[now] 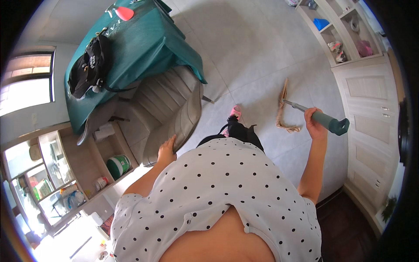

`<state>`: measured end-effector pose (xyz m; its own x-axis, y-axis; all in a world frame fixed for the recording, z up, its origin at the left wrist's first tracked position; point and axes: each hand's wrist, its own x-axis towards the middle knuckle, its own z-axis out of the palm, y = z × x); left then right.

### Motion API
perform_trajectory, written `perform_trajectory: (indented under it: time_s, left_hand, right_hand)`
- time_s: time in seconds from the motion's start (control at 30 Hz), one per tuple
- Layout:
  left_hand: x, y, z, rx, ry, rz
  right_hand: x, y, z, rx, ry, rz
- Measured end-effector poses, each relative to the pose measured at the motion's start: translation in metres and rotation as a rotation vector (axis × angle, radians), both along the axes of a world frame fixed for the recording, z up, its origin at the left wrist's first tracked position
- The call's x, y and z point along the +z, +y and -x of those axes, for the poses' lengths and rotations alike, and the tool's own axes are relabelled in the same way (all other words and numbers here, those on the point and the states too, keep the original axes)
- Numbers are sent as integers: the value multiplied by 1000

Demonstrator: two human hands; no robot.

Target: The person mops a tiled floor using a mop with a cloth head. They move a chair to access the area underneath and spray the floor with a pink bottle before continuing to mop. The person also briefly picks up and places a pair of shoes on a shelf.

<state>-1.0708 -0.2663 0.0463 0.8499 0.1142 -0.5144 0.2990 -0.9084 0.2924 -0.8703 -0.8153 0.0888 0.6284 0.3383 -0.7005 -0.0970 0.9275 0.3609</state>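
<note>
The right hand is at 3 o'clock, wrapped round the mop at its fat green part, maybe since that is easy to grip and lets the thin grey end point down. The mop's tan strings lie on the floor between 2 and 3 o'clock, likely because they are floppy and hang loose. The left hand is at 8 o'clock, by the edge of the chair; it may lean there to keep steady, but I cannot tell if it presses or how far its fingers spread. The chair sits at 10 o'clock, close to the table, perhaps to leave room to walk. A green cloth hangs over the table, maybe to keep it clean, and a black bag lies on top.
</note>
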Motion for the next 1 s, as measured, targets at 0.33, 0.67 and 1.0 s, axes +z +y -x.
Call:
perform_trajectory:
  time_s: [0.33, 0.67, 1.0]
  left_hand:
    - [-13, 8, 150, -130, -74, -96]
    - [-14, -37, 172, -162, -98, -73]
    - [78, -191, -64, -44, 46, -16]
  right_hand:
    - [-10, -2, 38, 93, -50, 74]
    - [-3, -29, 67, 156, -10, 60]
    - [21, -42, 29, 224, -44, 53]
